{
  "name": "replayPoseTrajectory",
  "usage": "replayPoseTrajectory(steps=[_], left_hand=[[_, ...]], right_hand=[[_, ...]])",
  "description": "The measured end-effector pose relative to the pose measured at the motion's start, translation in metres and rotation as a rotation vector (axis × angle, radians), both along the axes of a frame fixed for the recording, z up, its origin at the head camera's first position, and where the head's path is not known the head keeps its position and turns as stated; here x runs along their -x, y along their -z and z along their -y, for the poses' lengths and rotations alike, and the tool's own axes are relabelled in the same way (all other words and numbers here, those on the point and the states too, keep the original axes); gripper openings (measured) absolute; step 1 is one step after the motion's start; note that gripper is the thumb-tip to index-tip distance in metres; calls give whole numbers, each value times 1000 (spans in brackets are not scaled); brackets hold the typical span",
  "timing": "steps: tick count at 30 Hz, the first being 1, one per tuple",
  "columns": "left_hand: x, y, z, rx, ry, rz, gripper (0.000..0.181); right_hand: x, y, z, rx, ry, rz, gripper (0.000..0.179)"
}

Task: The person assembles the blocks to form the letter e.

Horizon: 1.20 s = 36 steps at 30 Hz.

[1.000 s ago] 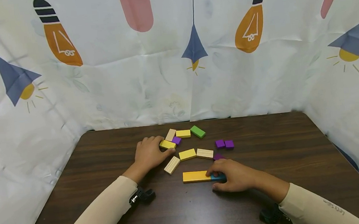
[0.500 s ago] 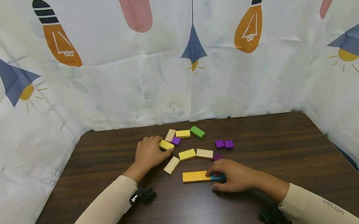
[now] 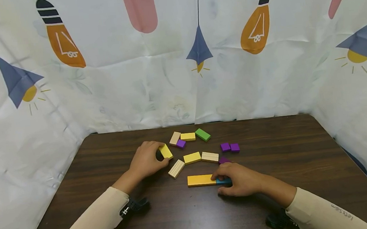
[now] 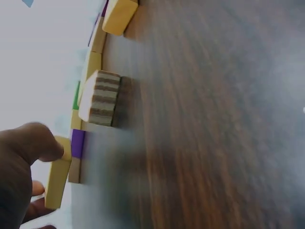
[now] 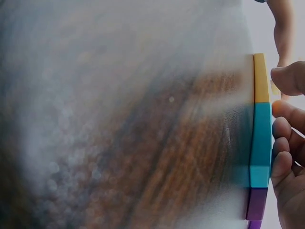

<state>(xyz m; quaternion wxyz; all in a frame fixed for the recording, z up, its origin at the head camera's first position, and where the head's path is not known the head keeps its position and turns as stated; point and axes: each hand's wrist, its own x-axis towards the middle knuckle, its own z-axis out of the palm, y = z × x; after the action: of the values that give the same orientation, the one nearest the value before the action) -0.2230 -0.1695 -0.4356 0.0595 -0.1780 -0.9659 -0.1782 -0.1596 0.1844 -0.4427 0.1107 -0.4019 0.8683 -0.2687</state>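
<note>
Step, probably: picking up the yellow block (image 3: 166, 151), left of the other blocks (image 3: 192, 158), toward the counter's (image 3: 271, 132) far edge. Left hand (image 3: 146, 160) pinches it, thumb opposite fingers. Next likely calls for a steady pinch, clear of neighbours. Right hand (image 3: 239, 179) loose, thumb apart, by orange block (image 3: 200, 180) and partly covered blue block (image 3: 224, 181). Yellow block's lift unclear; counter's near edge cut off.

Your head view is bright, even and sharp; soft glare on the worktop (image 3: 196, 216) nearest you, faint shadows. Left wrist: worktop patchily blurred, white background (image 4: 38, 71) blown out. Right wrist: dimmer, hazy, worktop badly defocused, your right fingers (image 5: 287, 113) shaded.
</note>
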Motion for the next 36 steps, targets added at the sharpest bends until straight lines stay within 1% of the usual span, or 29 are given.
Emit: replayPoseTrajectory(steps=[3,7,13,19,26,31,36], left_hand=[[-6,-3,6,-21,48,-6,54],[-12,-5,13,-27,115,-3,55],[-19,-2,21,-18,201,23,53],[-28,0,29,-36,254,41,51],[-40,-3,32,-49,293,72,51],[-46,-2,33,-49,349,43,49],[-51,-1,33,-57,380,24,48]], right_hand=[[0,0,0,3,-1,-4,33],[0,0,0,5,0,-3,32],[-1,1,-1,10,4,1,33],[-1,2,-1,7,8,6,33],[-2,0,0,-1,17,3,33],[-2,-1,0,-1,19,9,33],[-3,-2,0,1,18,12,33]])
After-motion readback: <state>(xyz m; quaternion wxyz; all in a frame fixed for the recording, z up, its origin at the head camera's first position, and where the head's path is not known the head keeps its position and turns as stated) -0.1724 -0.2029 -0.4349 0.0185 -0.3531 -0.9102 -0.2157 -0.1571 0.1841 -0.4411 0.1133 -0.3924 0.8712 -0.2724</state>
